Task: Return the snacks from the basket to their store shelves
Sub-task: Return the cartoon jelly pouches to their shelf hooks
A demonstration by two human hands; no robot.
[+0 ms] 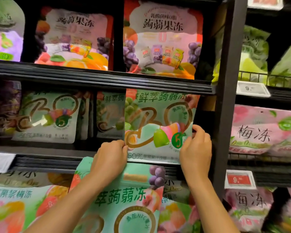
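Note:
A mint-green jelly snack bag (158,121) with gold swirl lettering stands upright at the right end of the middle shelf (40,149). My left hand (110,155) pinches its lower left edge. My right hand (196,147) pinches its lower right edge. A second mint-green bag (124,197) of the same kind sits under my left forearm, in front of the lower shelf; what holds it is hidden. Matching green bags (47,115) stand to the left on the same shelf. No basket is in view.
Pink and white jelly bags (160,39) fill the top shelf. A black upright post (227,98) borders the shelf on the right. Beyond it hang pink plum jelly bags (262,130) and price tags (238,179). Orange and green bags (15,207) crowd the lower shelf.

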